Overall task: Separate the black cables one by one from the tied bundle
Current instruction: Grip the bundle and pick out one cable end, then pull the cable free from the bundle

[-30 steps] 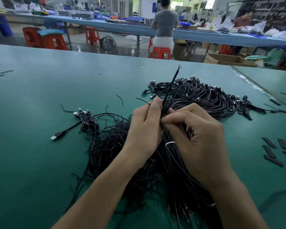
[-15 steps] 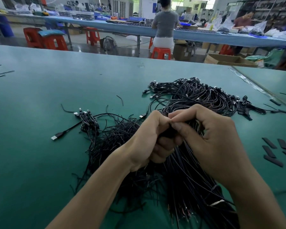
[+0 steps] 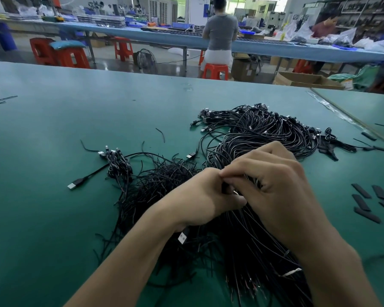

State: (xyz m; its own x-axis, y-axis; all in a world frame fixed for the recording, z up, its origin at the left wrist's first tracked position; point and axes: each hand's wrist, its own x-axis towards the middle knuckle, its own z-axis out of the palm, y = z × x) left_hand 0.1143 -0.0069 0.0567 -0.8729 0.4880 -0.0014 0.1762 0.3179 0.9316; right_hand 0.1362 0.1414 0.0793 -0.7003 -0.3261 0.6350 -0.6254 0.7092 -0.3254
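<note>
A thick bundle of black cables [image 3: 259, 258] lies on the green table [image 3: 53, 173] under both my forearms, with a white tie [image 3: 292, 272] round it at the lower right. My left hand [image 3: 200, 200] and my right hand [image 3: 275, 187] meet knuckle to knuckle above the bundle. Both have their fingers curled round a black cable [image 3: 225, 189] that shows between them. A silver USB plug [image 3: 182, 237] pokes out under my left wrist. A looser heap of black cables [image 3: 155, 185] spreads to the left of my hands.
A second pile of black cables [image 3: 268, 129] lies behind my hands. A small knot of cables with USB plugs [image 3: 118, 165] sits at the left. Black flat strips [image 3: 364, 204] lie at the right. A person [image 3: 220, 32] sits at a far bench.
One second ago a cable end stood upright between my hands. My hands have since come down and closed together over it above the bundle, and the upright end is out of sight.
</note>
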